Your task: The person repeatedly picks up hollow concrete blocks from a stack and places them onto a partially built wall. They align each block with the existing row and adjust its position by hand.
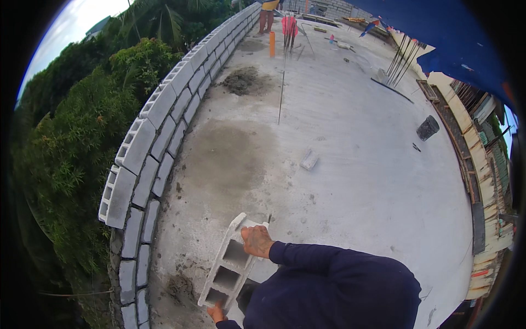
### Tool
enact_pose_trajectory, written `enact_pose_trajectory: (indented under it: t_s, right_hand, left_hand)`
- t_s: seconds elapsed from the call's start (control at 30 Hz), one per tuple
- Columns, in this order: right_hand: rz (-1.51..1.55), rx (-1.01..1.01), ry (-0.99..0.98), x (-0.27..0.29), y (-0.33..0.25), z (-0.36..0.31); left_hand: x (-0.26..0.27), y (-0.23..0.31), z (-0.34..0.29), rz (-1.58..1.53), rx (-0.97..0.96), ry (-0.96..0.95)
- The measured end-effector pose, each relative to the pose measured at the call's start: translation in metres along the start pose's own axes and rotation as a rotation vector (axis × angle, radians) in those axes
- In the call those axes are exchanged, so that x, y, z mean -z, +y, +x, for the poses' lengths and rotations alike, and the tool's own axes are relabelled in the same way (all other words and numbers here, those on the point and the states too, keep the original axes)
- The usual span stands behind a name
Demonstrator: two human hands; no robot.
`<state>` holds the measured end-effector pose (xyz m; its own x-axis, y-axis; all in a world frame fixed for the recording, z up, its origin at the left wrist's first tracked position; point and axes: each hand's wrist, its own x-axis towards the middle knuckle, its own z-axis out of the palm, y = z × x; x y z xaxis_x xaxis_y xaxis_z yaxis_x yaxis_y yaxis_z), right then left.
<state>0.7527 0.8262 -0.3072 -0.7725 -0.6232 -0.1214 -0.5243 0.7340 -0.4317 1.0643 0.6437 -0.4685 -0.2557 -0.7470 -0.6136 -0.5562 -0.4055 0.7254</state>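
Note:
A grey concrete hollow block point(238, 227) is held in front of me, tilted, with its open cells facing up toward me. My right hand point(257, 241) grips its far end, the fingers partly hidden behind the edge. At the near end my left hand point(217, 312) is closed on the lower edge, mostly cut off by the frame's bottom and my sleeve. To the left of the block runs a low wall point(145, 181) of similar blocks with mortar joints. Its top course stops short of the near end, leaving a lower step beside me. A small mortar heap point(182, 288) lies between wall and block.
Another mortar pile point(241, 81) sits by the wall. A block fragment point(309, 159) and a black bucket point(428, 128) lie on the slab. Thin rebar point(282, 88) stands ahead near an orange pipe point(272, 45). A person point(267, 19) stands far off. Trees drop away beyond the wall.

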Motion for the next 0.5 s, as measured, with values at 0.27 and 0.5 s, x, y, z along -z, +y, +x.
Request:
enact_pose_trajectory:
  t_s: [0.27,0.5]
  right_hand:
    - [-0.136,-0.093,-0.168,-0.072,-0.158,0.151]
    - [-0.100,0.173,-0.214,-0.113,-0.316,0.278]
  left_hand:
    - [0.110,0.092,0.132,-0.070,-0.032,-0.010]
    - [0.230,0.180,0.193,0.135,0.012,0.419]
